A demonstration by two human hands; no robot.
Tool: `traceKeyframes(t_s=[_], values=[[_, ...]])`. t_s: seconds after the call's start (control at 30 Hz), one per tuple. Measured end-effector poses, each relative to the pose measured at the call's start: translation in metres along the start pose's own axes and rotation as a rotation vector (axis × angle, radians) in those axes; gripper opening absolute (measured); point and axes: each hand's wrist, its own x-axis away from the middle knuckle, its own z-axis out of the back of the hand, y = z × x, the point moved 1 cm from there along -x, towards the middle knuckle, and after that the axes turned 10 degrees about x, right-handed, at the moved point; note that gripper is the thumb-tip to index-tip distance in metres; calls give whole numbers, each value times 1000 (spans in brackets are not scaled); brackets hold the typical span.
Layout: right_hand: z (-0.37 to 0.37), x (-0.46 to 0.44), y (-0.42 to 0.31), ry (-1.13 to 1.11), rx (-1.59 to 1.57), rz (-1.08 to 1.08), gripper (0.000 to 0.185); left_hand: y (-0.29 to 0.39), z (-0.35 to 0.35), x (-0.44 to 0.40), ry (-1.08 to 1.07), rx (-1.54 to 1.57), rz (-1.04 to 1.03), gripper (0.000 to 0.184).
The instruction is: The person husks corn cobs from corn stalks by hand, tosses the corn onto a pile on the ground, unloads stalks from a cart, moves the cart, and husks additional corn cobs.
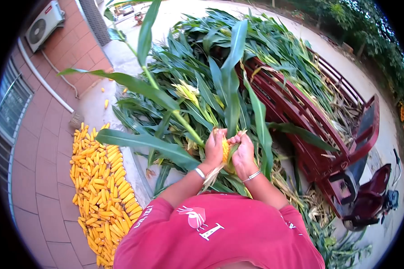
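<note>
Close in front of my chest, both hands meet at a yellow ear of corn, part of its kernels bare. My left hand is closed around the ear from the left side. On the other side my right hand is closed, its fingers pinching the green husk beside the kernels. A pale strip of peeled husk hangs below my left hand. The ear is among long leaves, with a corn stalk rising up and left from my hands. Husk and fingers hide the ear's lower end.
A pile of husked yellow corn lies on the ground at left by a tiled wall. Ahead is a heap of green stalks. A dark red cargo tricycle loaded with stalks stands at right. An air-conditioner unit hangs on the wall.
</note>
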Motion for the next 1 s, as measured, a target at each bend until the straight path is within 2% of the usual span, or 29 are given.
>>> traceKeyframes(t_s=[0.1,0.2,0.27,0.3,0.33,0.4,0.47,0.53,0.6,0.67,0.7,0.73,0.8,0.83,0.9,0.93,1.0], values=[[-9,-15,-10,-57,83,77,16,-6,1,-45,20,102,172,39],[-12,15,-23,-255,446,137,21,-32,18,-100,109,-155,113,50],[4,47,-28,-375,710,163,24,-36,32,-125,110,-174,166,52],[17,66,-30,-446,752,138,25,-33,38,-136,103,-199,220,54],[31,85,-31,-503,794,106,26,-19,36,-133,113,6,293,54],[50,100,-38,-543,551,28,28,17,6,-98,84,-72,311,53],[72,99,-36,-459,584,-24,28,-6,-3,-86,101,50,367,48],[79,93,-49,-426,491,-14,27,7,-9,-68,-8,231,385,40],[79,91,-57,-244,486,-30,24,12,-20,-63,-35,378,384,37],[84,81,-60,-105,949,131,28,13,-23,-60,-133,378,419,36],[84,73,-60,-88,1352,299,47,12,-26,-58,-153,448,444,35],[85,70,-63,-72,1641,376,58,12,-31,-55,-157,456,496,35],[83,61,-55,-259,1232,-27,66,8,-38,-48,-257,446,534,37],[83,60,-50,-247,1228,-31,66,8,-40,-45,-262,444,546,37],[89,57,-35,-439,1005,-83,68,8,-43,-40,-363,568,708,40],[102,53,-23,-368,1128,-153,65,6,-44,-37,-367,569,715,40],[116,58,-8,-279,1190,29,55,7,-43,-29,-497,571,782,41]])
